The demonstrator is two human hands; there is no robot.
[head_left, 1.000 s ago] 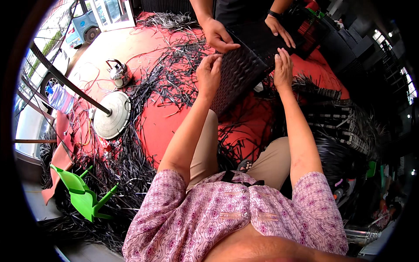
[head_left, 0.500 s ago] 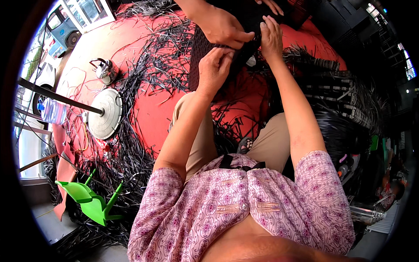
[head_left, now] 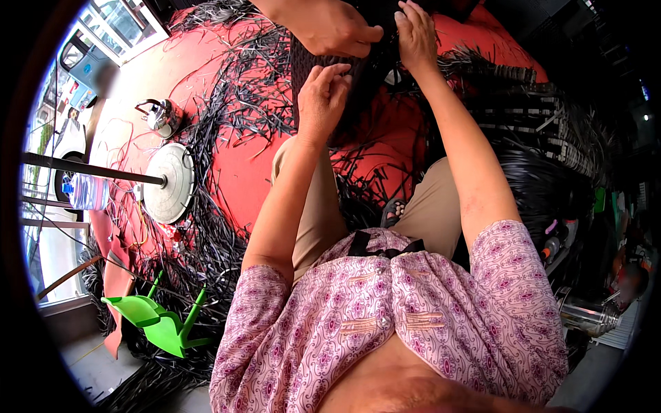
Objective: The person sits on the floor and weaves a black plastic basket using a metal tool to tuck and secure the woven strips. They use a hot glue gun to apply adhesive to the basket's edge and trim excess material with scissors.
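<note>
A dark woven piece [head_left: 303, 76] of black strips lies at the top, in front of my knees. My left hand [head_left: 323, 100] is at its near left part, fingers loosely bent and a little apart, with nothing visible between them. Fingers stretched out, my right hand [head_left: 416, 41] rests against the black work at its right side. Another person's hand [head_left: 337, 31] reaches in from the top between mine, its fingers closed together over the weave; whatever they pinch is too dark to make out.
Loose black strips [head_left: 227, 89] cover much of the red floor sheet [head_left: 241, 172]. To the left are a kettle [head_left: 162, 117], a fan's round pale base [head_left: 169, 182], a water bottle [head_left: 89, 193] and a green plastic chair [head_left: 162, 323]. A black woven frame [head_left: 516, 107] stands at right.
My left hand has drawn slightly left, and its fingers have loosened. My right hand and the other person's hand have shifted up and left in the view, which has itself moved.
</note>
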